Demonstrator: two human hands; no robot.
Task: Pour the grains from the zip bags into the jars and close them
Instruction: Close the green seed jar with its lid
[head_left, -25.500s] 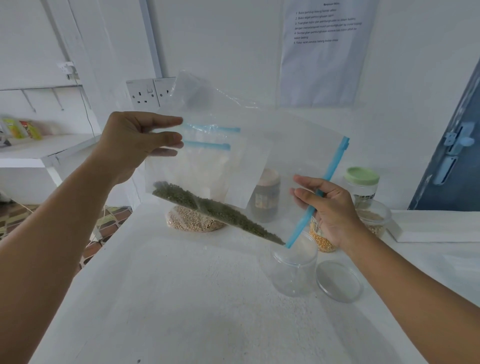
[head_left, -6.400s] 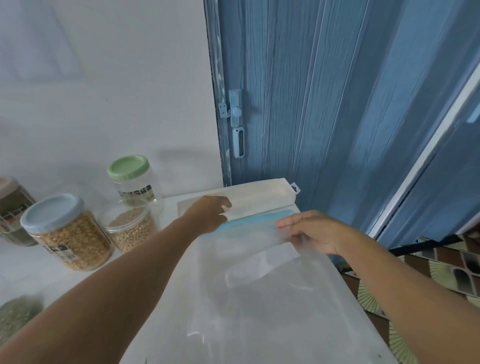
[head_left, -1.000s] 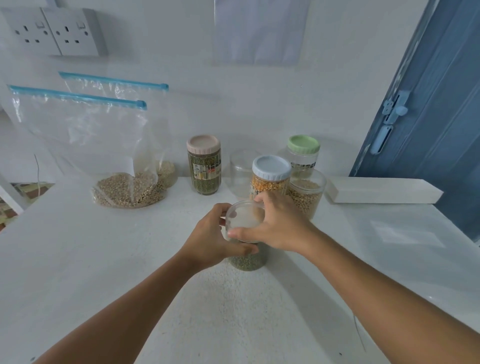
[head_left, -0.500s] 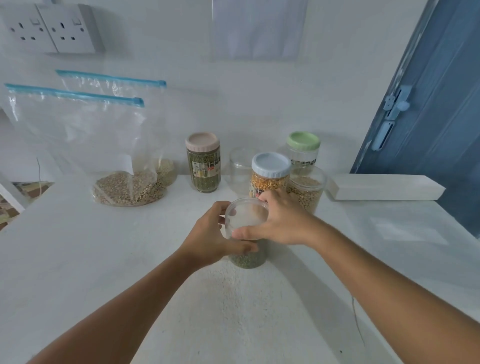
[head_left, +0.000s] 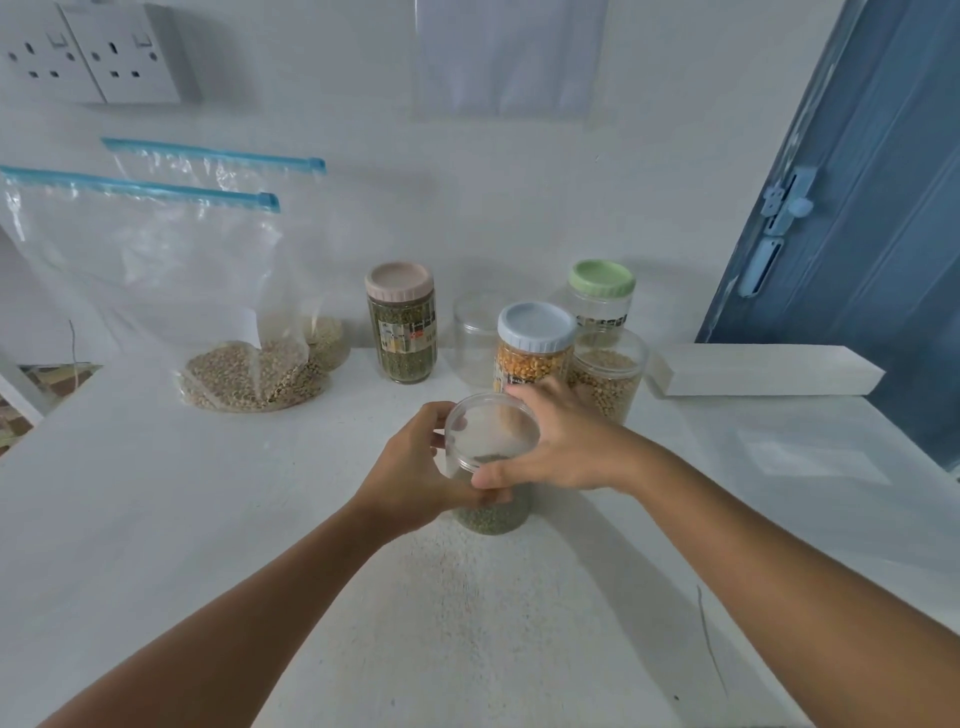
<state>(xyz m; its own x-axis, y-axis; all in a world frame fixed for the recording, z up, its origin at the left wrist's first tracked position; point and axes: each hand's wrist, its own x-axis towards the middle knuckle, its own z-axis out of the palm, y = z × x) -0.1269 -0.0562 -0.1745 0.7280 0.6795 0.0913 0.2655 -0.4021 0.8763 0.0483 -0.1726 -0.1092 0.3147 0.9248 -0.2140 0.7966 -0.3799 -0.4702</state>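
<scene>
White table (head_left: 156, 519): our left hand (head_left: 410, 478) grips clear jar (head_left: 493, 514), our right hand (head_left: 561, 447) pinches its lid (head_left: 491, 431) on top.

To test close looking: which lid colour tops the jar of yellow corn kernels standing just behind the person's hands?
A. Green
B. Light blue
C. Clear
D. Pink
B: the jar of yellow corn kernels carries a light blue lid; the pink lid sits on a jar of dark green grains, and the green lid on a jar further back.
</scene>
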